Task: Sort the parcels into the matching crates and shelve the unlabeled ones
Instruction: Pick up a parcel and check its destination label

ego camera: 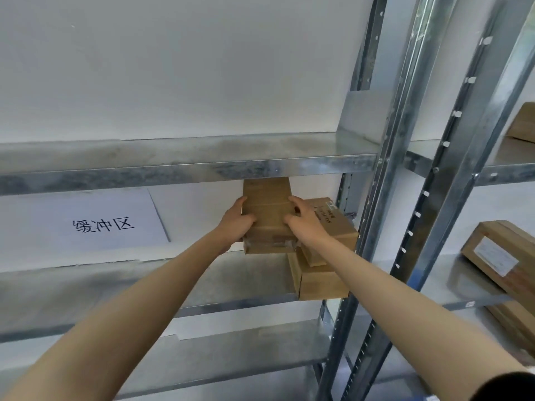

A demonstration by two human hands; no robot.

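Cardboard parcel (266,209) is gripped from both sides: left hand (236,219) curls on its left edge, right hand (304,219) on its right, both equally near. Its long axis points away into the middle shelf (115,285) bay. Stacked boxes (324,282) sit just beside, right. Whether it is set down yet, cannot tell.

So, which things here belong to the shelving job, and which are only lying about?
Job: held cardboard parcel, gripped by left hand and right hand; stacked parcels beside it; middle shelf; paper sign.
Lying about: labelled box and upper box on the neighbouring rack; top shelf.
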